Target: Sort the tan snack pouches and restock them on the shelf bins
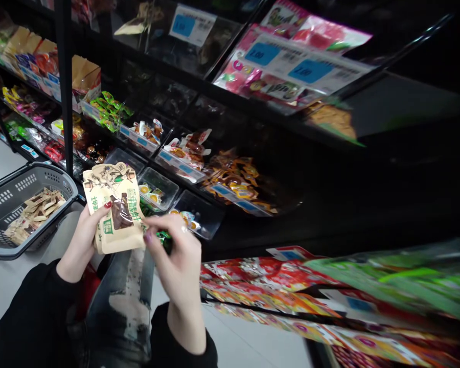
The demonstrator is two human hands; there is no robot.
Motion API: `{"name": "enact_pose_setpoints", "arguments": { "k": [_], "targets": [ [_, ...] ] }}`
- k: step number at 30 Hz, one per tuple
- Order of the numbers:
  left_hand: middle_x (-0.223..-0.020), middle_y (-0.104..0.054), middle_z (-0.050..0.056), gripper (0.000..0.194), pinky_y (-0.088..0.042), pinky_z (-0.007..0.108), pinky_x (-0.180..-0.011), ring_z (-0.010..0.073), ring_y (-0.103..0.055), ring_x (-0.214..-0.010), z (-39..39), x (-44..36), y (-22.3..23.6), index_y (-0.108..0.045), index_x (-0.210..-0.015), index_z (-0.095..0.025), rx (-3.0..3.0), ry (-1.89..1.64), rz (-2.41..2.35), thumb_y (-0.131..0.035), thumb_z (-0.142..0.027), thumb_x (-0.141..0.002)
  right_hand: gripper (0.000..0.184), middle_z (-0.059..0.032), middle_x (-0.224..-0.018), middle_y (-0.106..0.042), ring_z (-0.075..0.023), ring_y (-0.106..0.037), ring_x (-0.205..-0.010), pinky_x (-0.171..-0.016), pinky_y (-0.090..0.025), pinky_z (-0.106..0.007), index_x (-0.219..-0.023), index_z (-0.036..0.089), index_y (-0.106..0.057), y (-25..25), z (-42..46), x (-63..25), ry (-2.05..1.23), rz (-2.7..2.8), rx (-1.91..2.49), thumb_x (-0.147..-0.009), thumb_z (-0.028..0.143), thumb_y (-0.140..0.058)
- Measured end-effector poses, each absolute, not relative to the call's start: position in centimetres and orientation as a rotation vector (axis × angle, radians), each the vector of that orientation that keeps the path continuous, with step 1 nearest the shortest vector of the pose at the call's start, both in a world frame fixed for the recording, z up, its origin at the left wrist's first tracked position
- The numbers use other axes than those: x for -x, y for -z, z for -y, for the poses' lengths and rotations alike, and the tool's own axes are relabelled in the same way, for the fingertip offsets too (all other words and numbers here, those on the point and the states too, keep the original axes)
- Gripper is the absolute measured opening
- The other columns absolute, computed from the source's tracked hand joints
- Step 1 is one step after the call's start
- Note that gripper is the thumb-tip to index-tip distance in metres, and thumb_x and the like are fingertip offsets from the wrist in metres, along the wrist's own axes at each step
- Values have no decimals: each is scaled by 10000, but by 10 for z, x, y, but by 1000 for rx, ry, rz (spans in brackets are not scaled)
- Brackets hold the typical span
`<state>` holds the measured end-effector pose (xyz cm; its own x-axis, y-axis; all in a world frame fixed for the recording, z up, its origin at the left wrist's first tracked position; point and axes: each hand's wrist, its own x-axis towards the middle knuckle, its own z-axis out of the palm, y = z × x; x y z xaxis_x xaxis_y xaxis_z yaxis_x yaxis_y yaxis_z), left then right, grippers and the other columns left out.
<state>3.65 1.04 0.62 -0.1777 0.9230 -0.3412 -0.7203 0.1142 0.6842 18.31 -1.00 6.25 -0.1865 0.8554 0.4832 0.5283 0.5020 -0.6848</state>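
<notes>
A small stack of beige snack packets point(117, 209), with green print and a window showing dark brown food, is held upright in my left hand point(82, 237). My left thumb lies across the front of the top packet and the fingers are hidden behind. Thumb and index finger of my right hand point(178, 253) close on the packets' right edge; whether they pinch one packet or more I cannot tell. Several similar beige packets lie in a grey shopping basket point(61, 174) at the left, beside my knee.
Black shelves carry trays of wrapped snacks point(149, 130), orange-wrapped snacks point(235, 176) and pink bags point(249, 71) with price labels. Clear plastic bins point(161, 186) stand just beyond the packets. Red and green bags point(268, 276) fill a rack at the right. Pale floor point(249, 332) shows below.
</notes>
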Motion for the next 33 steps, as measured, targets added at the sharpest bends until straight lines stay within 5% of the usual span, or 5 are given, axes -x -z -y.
{"name": "enact_pose_setpoints", "arguments": {
  "k": [4, 9, 16, 26, 33],
  "targets": [
    [-1081, -734, 95, 485, -569, 342, -798, 253, -713, -886, -12, -40, -4, -614, -1140, -140, -281, -1474, -932, -726, -154, -669, 320, -25, -765, -620, -176, -549, -669, -657, -429, -319, -978, 175, -614, -58, -22, -181, -753, 1721, 1623, -753, 402, -600],
    [-1093, -730, 105, 513, -562, 359, -822, 271, -705, -920, -10, -42, -7, -612, -1151, -130, -277, -1474, -940, -745, -166, -657, 262, 6, -607, -552, -147, -466, -592, -590, -353, -281, -636, 197, -542, -35, -40, -173, -997, 1613, 1530, -780, 406, -476],
    [-1051, -740, 103, 508, -542, 398, -873, 291, -693, -961, -9, -40, -8, -625, -1123, -140, -344, -1489, -887, -773, -193, -640, 311, 57, -534, -381, -118, -372, -546, -539, -316, -255, -564, 219, -410, -22, -37, -175, -1242, 1323, 1336, -724, 448, -544],
    [-937, -756, 73, 424, -576, 354, -740, 266, -713, -843, -3, -33, -3, -645, -950, -176, -550, -1598, -855, -845, -310, -600, 324, 46, -607, -408, -103, -352, -579, -551, -291, -237, -649, 196, -479, -33, -18, -176, -957, 1475, 1157, -861, 441, -497],
    [-984, -748, 85, 463, -548, 361, -870, 281, -673, -1023, -4, -34, -1, -654, -1028, -182, -541, -1655, -882, -794, -436, -668, 334, 52, -568, -365, -103, -341, -553, -527, -278, -234, -625, 199, -468, -41, -9, -174, -800, 1489, 1225, -860, 435, -497]
  ]
}}
